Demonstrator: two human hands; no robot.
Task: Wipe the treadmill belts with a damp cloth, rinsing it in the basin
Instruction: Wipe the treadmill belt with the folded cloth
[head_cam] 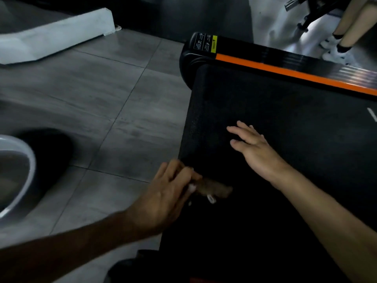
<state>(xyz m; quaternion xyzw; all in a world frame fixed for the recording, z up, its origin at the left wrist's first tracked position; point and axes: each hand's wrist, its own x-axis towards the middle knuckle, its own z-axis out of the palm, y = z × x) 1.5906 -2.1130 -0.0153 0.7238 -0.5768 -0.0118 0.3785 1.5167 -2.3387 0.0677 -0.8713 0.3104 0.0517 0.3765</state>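
The black treadmill belt (275, 111) fills the right half of the view, with an orange side rail (285, 72) along its far edge. My right hand (253, 148) lies flat on the belt near its rear end, fingers straight and spread. My left hand (169, 193) is at the belt's near left corner, fingers curled on a small brown cloth (216, 189) with a white tag, which lies on the belt. A grey basin (30, 164) stands on the floor at the far left, only partly in view.
Grey floor tiles (112, 94) stretch to the left of the treadmill. A white angular base (53, 31) lies at the back left. Another person's legs in white socks (338, 41) stand beyond the treadmill at the top right, near black equipment.
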